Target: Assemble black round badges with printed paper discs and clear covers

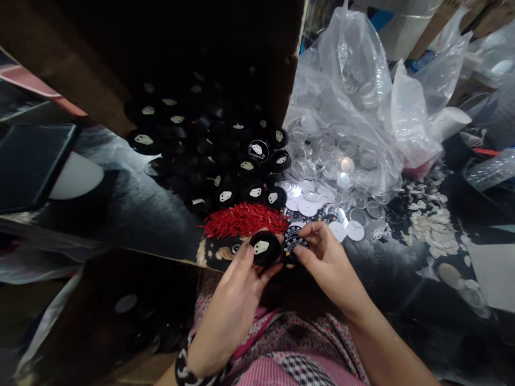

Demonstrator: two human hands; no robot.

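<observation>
Two round pieces: black cap (264, 248) with white patch pinched in left hand (237, 292), printed dial (294, 242) between right hand (328, 262) fingertips.

Two hands: the left hand (235, 292) holds one round black plastic case (265, 248); the right hand (326, 261) holds one printed round dial (295, 241).

Dim rm, glossy black worktable (132, 214) w/ cardboard box (100, 91)
</observation>
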